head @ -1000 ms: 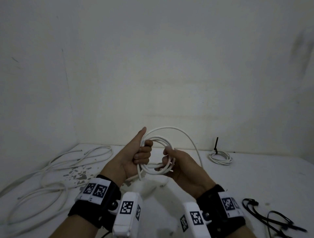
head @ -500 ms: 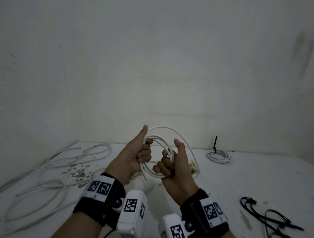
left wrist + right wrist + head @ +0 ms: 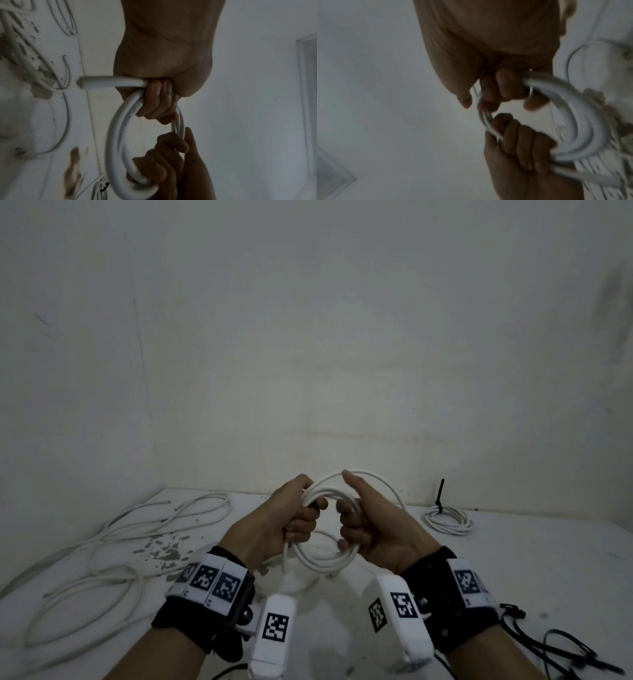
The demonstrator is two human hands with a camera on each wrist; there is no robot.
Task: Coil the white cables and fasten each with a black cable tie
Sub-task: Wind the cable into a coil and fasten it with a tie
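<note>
A white cable coil (image 3: 322, 559) of several loops is held upright above the table between both hands. My left hand (image 3: 301, 517) grips the coil's left side with curled fingers. My right hand (image 3: 352, 525) grips its right side, thumb raised against the outermost loop (image 3: 387, 486). In the left wrist view the cable's cut end (image 3: 82, 83) juts out of my left hand (image 3: 159, 102), and the coil (image 3: 118, 135) arcs down to the right hand. The blurred right wrist view shows the coil (image 3: 583, 121) held by both hands.
Loose white cables (image 3: 113, 546) sprawl over the left of the white table (image 3: 513, 559), beside chipped paint. A tied coil (image 3: 448, 517) with a black cable tie (image 3: 440, 494) lies at the back right by the wall. Loose black cable ties (image 3: 555, 642) lie at the front right.
My right hand has turned and slid to the coil's right side, and the large outer loop has drawn in. My left thumb has folded down. Both hands moved apart slightly.
</note>
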